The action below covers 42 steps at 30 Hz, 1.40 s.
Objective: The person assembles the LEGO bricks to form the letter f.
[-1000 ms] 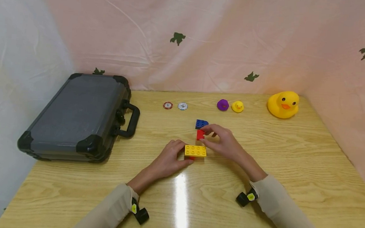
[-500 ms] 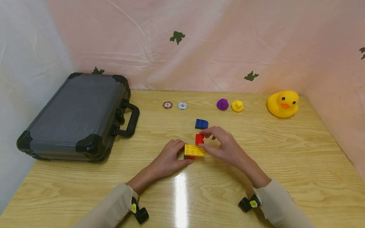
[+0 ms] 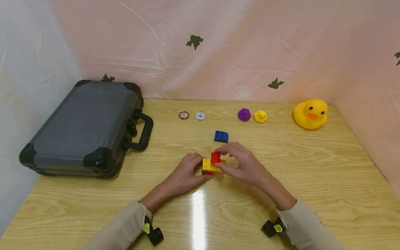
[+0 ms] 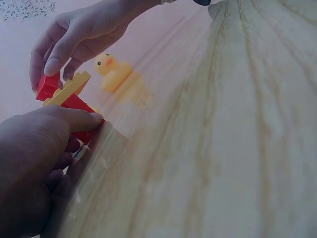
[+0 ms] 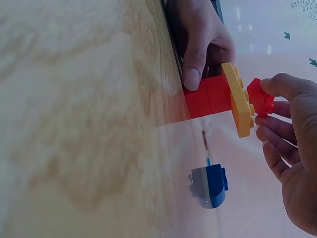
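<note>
My left hand (image 3: 185, 175) grips the base of a small toy-brick stack standing on the table. Two red bricks (image 5: 210, 96), one on the other, form its lower part, and a wide yellow brick (image 3: 206, 164) with studs lies across their top. Between thumb and fingertips, my right hand (image 3: 244, 164) pinches a small red brick (image 3: 215, 157). The right wrist view shows that brick right at the studs of the yellow one, slightly tilted. Just behind the stack lies a blue brick (image 3: 221, 136) with one rounded side.
A grey hard case (image 3: 83, 121) with a black handle (image 3: 146, 133) takes up the left side. Along the back sit a red chip (image 3: 184, 115), a white chip (image 3: 200, 116), a purple duck (image 3: 244, 114), a small yellow duck (image 3: 260, 116) and a large yellow duck (image 3: 310, 114).
My right hand has brought the small red brick from beside the blue brick toward me, over the yellow brick. The left hand and the stack have stayed in place.
</note>
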Each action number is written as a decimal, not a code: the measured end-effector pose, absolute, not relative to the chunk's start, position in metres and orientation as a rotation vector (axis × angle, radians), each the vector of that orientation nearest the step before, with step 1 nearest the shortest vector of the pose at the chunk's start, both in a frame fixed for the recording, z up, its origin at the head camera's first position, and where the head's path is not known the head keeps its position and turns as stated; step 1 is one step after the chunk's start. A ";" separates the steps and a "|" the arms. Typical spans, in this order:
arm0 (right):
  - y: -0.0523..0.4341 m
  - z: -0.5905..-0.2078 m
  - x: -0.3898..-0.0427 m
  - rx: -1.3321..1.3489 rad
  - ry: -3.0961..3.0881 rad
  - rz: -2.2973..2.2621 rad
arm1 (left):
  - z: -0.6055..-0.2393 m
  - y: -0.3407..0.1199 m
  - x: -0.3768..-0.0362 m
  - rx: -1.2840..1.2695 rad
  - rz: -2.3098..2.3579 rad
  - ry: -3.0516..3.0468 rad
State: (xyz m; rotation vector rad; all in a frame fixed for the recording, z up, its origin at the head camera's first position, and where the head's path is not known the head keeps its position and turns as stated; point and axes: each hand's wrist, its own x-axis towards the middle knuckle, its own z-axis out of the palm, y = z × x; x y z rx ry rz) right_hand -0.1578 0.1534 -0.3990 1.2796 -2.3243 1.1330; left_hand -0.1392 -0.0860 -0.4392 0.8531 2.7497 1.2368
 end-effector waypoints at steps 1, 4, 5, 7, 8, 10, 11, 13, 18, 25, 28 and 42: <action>0.153 -0.399 -0.158 1.286 -2.320 1.129 | -0.439 -0.086 -0.139 0.857 1.233 2.753; 0.152 -0.400 -0.158 1.302 -2.301 1.104 | -0.439 -0.086 -0.139 0.868 1.222 2.760; 0.152 -0.400 -0.158 1.305 -2.297 1.095 | -0.438 -0.086 -0.139 0.872 1.220 2.762; 0.152 -0.400 -0.158 1.315 -2.287 1.079 | -0.438 -0.086 -0.139 0.883 1.221 2.766; 0.152 -0.399 -0.157 1.318 -2.284 1.069 | -0.438 -0.086 -0.139 0.887 1.223 2.765; 0.151 -0.399 -0.157 1.323 -2.284 1.051 | -0.437 -0.086 -0.139 0.897 1.228 2.766; 0.151 -0.398 -0.157 1.325 -2.286 1.043 | -0.437 -0.086 -0.138 0.899 1.231 2.767; 0.151 -0.397 -0.156 1.324 -2.296 1.030 | -0.437 -0.086 -0.138 0.903 1.235 2.767; 0.151 -0.396 -0.154 1.315 -2.323 1.016 | -0.437 -0.086 -0.139 0.905 1.236 2.771; 0.148 -0.397 -0.153 1.328 -2.329 1.023 | -0.439 -0.086 -0.139 0.900 1.239 2.774; 0.148 -0.398 -0.154 1.338 -2.320 1.021 | -0.440 -0.086 -0.139 0.905 1.240 2.776; 0.144 -0.399 -0.155 1.308 -2.343 1.021 | -0.440 -0.086 -0.139 0.904 1.238 2.774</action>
